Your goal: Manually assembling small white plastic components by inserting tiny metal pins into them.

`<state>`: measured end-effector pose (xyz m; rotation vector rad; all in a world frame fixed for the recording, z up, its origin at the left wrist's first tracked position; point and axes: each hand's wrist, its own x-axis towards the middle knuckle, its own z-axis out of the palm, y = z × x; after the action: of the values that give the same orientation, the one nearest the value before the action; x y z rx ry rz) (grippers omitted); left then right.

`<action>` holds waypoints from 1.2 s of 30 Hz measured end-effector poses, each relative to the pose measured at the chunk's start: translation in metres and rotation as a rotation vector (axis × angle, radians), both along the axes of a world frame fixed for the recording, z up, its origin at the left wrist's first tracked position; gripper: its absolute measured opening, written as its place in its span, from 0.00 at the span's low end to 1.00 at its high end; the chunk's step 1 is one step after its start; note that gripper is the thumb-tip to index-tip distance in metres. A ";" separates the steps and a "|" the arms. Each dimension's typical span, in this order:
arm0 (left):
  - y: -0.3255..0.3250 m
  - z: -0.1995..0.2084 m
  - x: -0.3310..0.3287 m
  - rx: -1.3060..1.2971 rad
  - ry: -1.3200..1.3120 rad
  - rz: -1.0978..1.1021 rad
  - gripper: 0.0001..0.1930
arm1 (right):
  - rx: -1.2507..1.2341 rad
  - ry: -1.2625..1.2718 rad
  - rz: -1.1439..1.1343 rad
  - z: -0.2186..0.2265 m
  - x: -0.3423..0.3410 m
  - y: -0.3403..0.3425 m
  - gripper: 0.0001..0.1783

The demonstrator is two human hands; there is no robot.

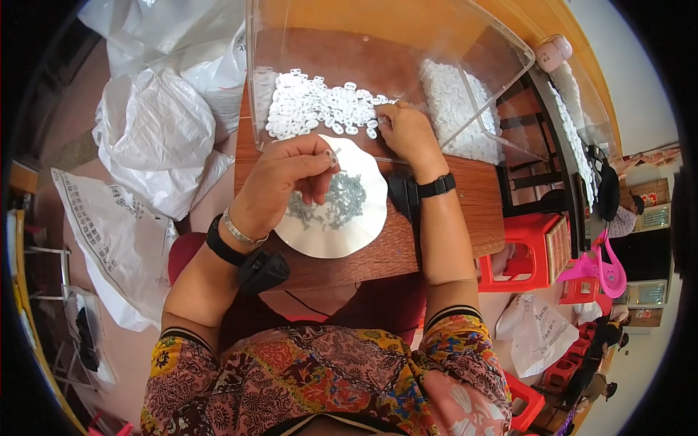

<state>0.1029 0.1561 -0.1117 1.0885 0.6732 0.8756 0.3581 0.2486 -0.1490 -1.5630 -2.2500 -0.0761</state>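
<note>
My left hand point(287, 171) is over a white wavy-rimmed plate point(363, 236), thumb and forefinger pinching a small white plastic piece point(334, 155); a thin screw-like bit seems to stick out of it. In the plate lies a heap of small grey metal screws point(347, 198). To the right, my right hand point(411, 134) reaches to the edge of a spread of small white oval plastic pieces point(302, 105), each with holes. Its thumb and fingers are drawn together there; whatever is between them is too small to make out.
The brown wooden table point(465, 211) has a clear plastic screen point(363, 43) over its far part. A bag of white pieces point(462, 109) lies at the right. Large white sacks point(153, 138) stand at the left. Red stools point(534, 247) and pink scissors point(600, 269) are to the right.
</note>
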 end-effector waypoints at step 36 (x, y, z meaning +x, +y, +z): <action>0.008 -0.015 0.006 0.013 -0.015 0.130 0.10 | -0.714 1.241 0.297 0.050 -0.066 -0.056 0.07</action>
<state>0.1084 0.1642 -0.1264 1.0582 0.7333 1.0002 0.2923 0.1930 -0.0993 -0.9682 -1.4273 1.4642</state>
